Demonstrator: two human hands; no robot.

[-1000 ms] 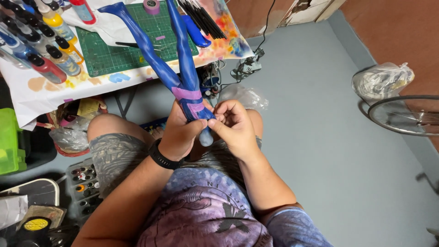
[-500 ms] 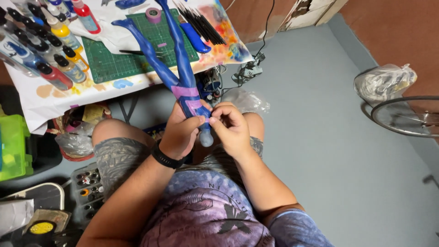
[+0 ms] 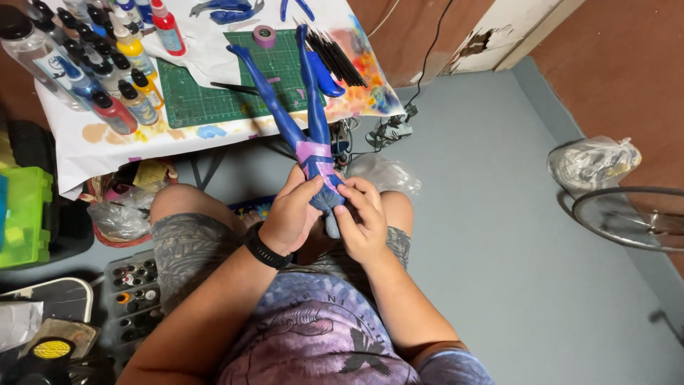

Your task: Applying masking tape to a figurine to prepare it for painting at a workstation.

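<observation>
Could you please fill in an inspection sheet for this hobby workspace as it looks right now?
Surface: table under stained white paper, green cutting mat on it.
Job's things: blue figure with pink masked waist, legs pointing away.
Clutter: paint bottles, brushes, tape roll, parts tray on floor.
Hands: left hand and right hand both grip the figure's torso.
Cables: black cable under the table.
Surroundings: grey floor, bagged item, wheel.
</observation>
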